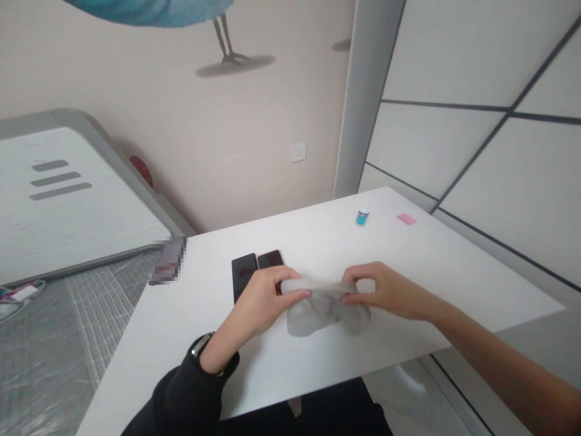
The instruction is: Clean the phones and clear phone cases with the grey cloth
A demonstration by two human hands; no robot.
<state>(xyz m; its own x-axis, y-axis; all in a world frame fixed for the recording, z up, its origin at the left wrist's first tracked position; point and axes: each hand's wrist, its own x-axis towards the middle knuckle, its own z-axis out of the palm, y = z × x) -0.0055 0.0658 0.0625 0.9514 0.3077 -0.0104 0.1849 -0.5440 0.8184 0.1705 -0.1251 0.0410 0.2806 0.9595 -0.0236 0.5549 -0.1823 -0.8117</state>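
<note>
A thin, soft grey cloth (313,316) is stretched between my two hands just above the white table (290,375). My left hand (265,298) pinches its upper left edge between thumb and fingers. At the upper right side, my right hand (379,286) grips the same edge, also in a pinch. The lower part hangs loose and is slightly blurred, so whether it is a garment or a plain cloth I cannot tell. Two dark phones (245,272) lie side by side behind my left hand, which partly hides them.
Toward the back right of the table stand a small bottle with a blue label (362,217) and a pink slip of paper (407,218). A pixelated object (167,260) is at the left corner. White panels (454,145) border the right side; a bed end (82,206) stands left.
</note>
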